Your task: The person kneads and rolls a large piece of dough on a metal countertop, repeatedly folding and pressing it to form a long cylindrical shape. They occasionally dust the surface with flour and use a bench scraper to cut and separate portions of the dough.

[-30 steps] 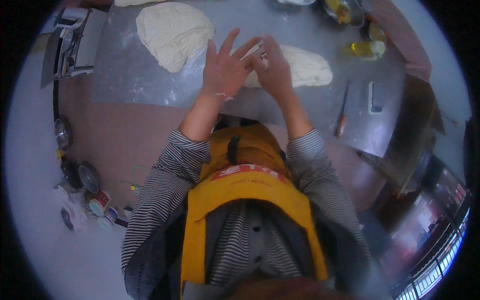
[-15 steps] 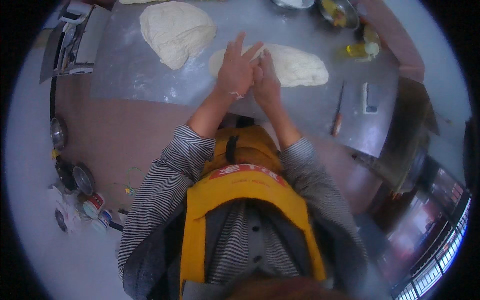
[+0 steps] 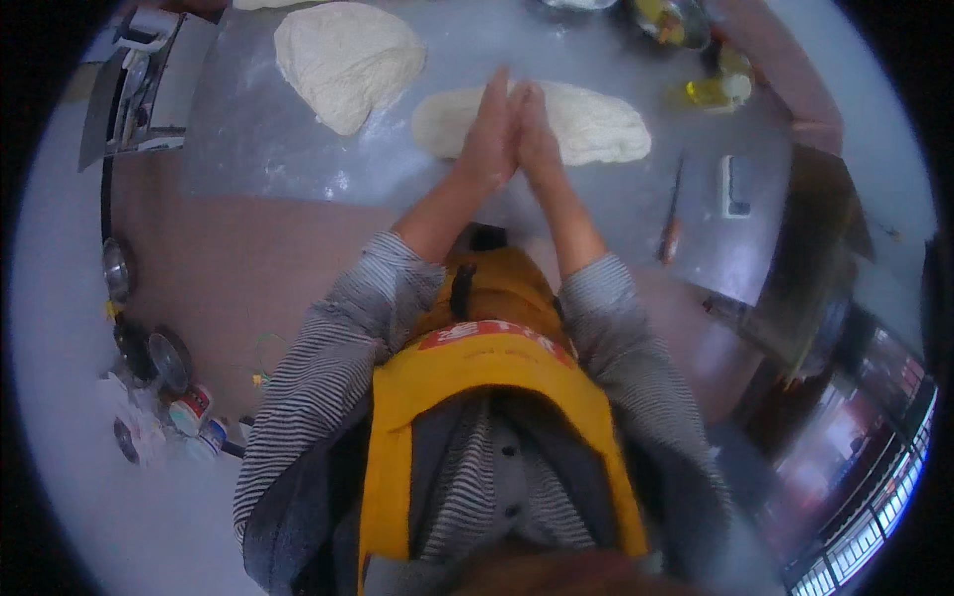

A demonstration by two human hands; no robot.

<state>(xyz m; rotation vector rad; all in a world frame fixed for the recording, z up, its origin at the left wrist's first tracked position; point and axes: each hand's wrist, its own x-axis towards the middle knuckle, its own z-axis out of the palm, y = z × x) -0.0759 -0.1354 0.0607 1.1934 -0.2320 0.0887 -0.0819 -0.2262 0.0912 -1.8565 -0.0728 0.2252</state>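
A long, log-shaped piece of pale dough (image 3: 601,129) lies crosswise on the grey, smooth-surfaced worktop (image 3: 258,164), in front of the person. Above the middle of this dough log, the bare left hand (image 3: 490,134) and the bare right hand (image 3: 538,129) come together palm to palm, their straightened fingers pointing away from the person. Both hands are released rather than clenched, each laid against the other; what lies between the palms is hidden, and I cannot tell whether either touches the dough log.

To the left of the dough log, and apart from it, sits a large, rounded mound of pale dough (image 3: 350,60), tapering on its near side. To the right of the dough log, and nearer the person, lies a slim knife with a brown handle (image 3: 672,228); farther right of the log is a small, white and dark rectangular object (image 3: 729,184). Right of the dough log and slightly beyond it is a clear container of yellow liquid (image 3: 706,92), and past that a round metal bowl (image 3: 704,38). On the near side of the dough log, the person wears a yellow apron (image 3: 487,363) over striped sleeves (image 3: 318,372).
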